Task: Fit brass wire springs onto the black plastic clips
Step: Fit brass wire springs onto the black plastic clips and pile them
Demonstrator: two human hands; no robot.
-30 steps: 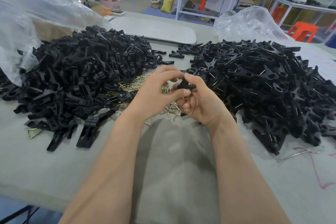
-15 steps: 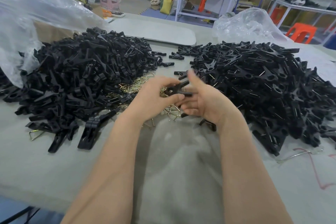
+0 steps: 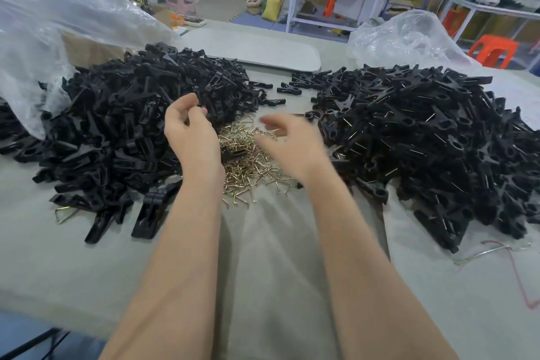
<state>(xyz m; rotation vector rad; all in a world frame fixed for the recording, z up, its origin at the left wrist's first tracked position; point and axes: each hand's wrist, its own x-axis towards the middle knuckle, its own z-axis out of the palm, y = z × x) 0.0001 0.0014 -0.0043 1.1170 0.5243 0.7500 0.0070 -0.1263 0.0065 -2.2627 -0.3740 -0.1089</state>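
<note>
Over the far left corner of the table (image 3: 263, 266), which is covered in grey cloth, a crumpled clear plastic bag (image 3: 43, 26) slumps across the back of a big heap of black plastic clips (image 3: 122, 131); this left heap runs from the left edge toward the middle, and a few clips have slid out of it toward the near edge. A lone brass spring (image 3: 62, 213) lies beside those strays. The left hand (image 3: 190, 134) hovers at the inner fringe of this heap, palm turned inward, fingers loosely curled with a gap to the thumb and nothing visible in its grasp. Just right of it, in the middle of the table between the two heaps, lies the pile of brass wire springs (image 3: 248, 172), with one black clip (image 3: 235, 152) lying among them. The right hand (image 3: 289, 143) hangs above the right side of that pile, blurred, its fingers loosely spread and apart from the thumb, holding nothing that can be made out. Further right, a second heap of clips (image 3: 423, 137) spreads toward the right edge, many showing a glint of brass wire. Behind it, at the far right, sits another clear bag (image 3: 403, 35), and near the right edge a bent wire with a red cord (image 3: 508, 254) lies on the cloth
</note>
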